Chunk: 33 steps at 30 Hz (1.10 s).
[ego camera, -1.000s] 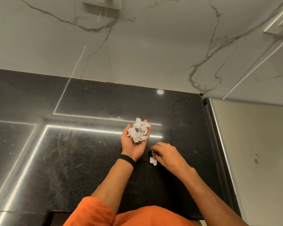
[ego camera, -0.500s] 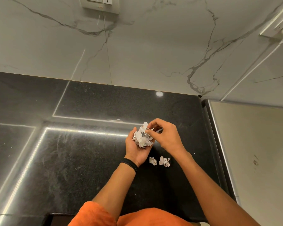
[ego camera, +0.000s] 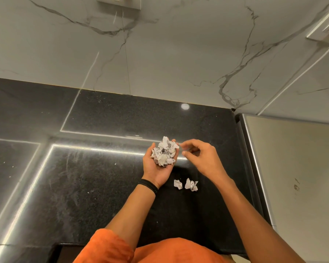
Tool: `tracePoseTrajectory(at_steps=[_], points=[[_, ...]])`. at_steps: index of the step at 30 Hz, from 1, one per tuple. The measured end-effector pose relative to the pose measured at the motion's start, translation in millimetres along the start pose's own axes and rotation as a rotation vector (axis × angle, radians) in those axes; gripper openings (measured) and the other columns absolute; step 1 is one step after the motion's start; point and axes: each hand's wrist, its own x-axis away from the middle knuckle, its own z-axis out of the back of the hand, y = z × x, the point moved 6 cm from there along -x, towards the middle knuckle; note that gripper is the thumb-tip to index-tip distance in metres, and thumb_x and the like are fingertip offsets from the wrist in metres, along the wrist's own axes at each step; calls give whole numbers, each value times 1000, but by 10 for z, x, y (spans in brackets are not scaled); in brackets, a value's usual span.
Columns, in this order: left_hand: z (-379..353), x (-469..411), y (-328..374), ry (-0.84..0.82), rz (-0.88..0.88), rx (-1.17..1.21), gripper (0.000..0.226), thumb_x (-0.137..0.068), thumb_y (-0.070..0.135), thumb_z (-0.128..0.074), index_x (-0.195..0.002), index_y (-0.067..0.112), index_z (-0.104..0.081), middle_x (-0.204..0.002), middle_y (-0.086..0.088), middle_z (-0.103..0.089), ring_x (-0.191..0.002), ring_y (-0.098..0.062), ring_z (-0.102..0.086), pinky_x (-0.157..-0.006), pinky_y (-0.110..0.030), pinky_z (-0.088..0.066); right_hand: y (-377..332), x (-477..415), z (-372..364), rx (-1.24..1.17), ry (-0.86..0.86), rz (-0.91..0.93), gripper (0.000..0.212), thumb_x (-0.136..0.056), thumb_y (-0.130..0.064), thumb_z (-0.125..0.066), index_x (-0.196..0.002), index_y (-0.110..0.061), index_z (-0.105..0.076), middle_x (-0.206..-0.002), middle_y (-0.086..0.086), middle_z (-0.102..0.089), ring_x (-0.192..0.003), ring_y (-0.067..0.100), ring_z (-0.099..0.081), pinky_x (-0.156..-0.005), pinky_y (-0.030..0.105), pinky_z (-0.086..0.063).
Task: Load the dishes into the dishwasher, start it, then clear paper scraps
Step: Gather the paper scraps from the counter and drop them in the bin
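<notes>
Head view: the left hand [ego camera: 156, 168] lies palm-up over the black countertop [ego camera: 84, 186], cupped, its fingers and thumb bent up round a pile of crumpled paper scraps [ego camera: 164, 153] that fills the palm and fingers. A black wristband [ego camera: 148, 186] circles that wrist. The right hand [ego camera: 203, 158] hovers just beside the pile on its right. Its fingers are loosely bent with the thumb and forefinger tips pointing at the paper, and nothing shows between them, though the tips are blurred.

Two loose scraps [ego camera: 186, 184] lie on the countertop below the right forearm, in the right half of the surface and nearer its front edge than the back. They are small white crumples, side by side and a little apart.

A veined marble wall [ego camera: 179, 54] rises along the back edge, with a switch plate [ego camera: 120, 1] at the top of the view. A pale panel with a metal rim [ego camera: 292, 168] adjoins the right edge. Orange sleeves [ego camera: 110, 247] fill the bottom.
</notes>
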Motion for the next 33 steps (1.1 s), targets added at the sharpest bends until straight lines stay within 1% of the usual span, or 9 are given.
tracePoseTrajectory(at_steps=[2, 6, 8, 16, 20, 23, 27, 31, 33], points=[[-11, -23, 51, -6, -1, 13, 52, -105, 36, -43, -136, -3, -57, -140, -26, -58, -135, -38, -52, -118, -47, -36, 131, 114, -50, 154, -130, -59, 26, -88, -30, -78, -113, -34, -71, -105, -16, -69, -96, 1, -65, -88, 32, -57], [1, -34, 82, -7, -2, -15, 52, -104, 36, -44, -137, -3, -56, -140, -25, -59, -133, -38, -54, -118, -47, -37, 382, 419, -314, 629, -467, -186, 67, -81, -52, -78, -140, -41, -49, -134, -9, -50, -126, 16, -50, -98, 40, -50], [7, -25, 76, -10, -5, -23, 51, -104, 36, -44, -137, -2, -57, -140, -25, -59, -133, -37, -55, -118, -47, -37, 427, 492, -409, 590, -424, -184, 70, -83, -47, -79, -143, -42, -44, -136, -7, -45, -128, 17, -46, -101, 39, -49], [63, 0, 60, 10, -25, -69, 52, -104, 36, -44, -139, -1, -56, -140, -25, -59, -132, -36, -56, -115, -47, -41, 442, 437, -380, 451, -237, -82, 21, -91, -28, -73, -111, -33, -70, -110, -16, -57, -103, 4, -58, -92, 24, -48], [95, -18, 29, 25, -17, -109, 53, -104, 37, -45, -139, -1, -56, -139, -24, -60, -131, -36, -57, -112, -47, -43, 315, 282, -67, 101, -26, -155, 18, -84, -26, -81, -99, -33, -75, -102, -16, -66, -93, 1, -65, -87, 27, -56], [102, -15, -28, 22, -6, -161, 53, -104, 41, -44, -136, 1, -59, -138, -23, -61, -127, -35, -60, -111, -44, -44, 12, 147, 37, -96, 36, -56, 24, -83, -18, -83, -103, -28, -76, -102, -15, -70, -95, -1, -66, -85, 21, -57], [76, -7, -107, 36, 8, -244, 53, -102, 42, -47, -136, 4, -62, -139, -20, -61, -131, -34, -57, -118, -44, -37, -309, -22, -81, -78, -5, 84, 27, -83, -17, -83, -107, -24, -75, -105, -14, -70, -98, 2, -67, -86, 25, -58], [19, 20, -99, -1, 0, -273, 43, -102, 41, -48, -113, 11, -75, -117, -14, -71, -105, -27, -69, -96, -39, -49, -469, -99, -247, 95, -40, 186, 27, -83, -20, -80, -109, -24, -74, -106, -13, -71, -100, 6, -65, -90, 32, -55], [15, 37, -84, -18, 0, -264, 41, -102, 41, -49, -114, 11, -74, -114, -12, -72, -103, -26, -70, -92, -38, -52, -501, -99, -322, 205, -76, 224, 28, -85, -21, -79, -112, -24, -74, -108, -10, -71, -102, 9, -62, -92, 34, -52]])
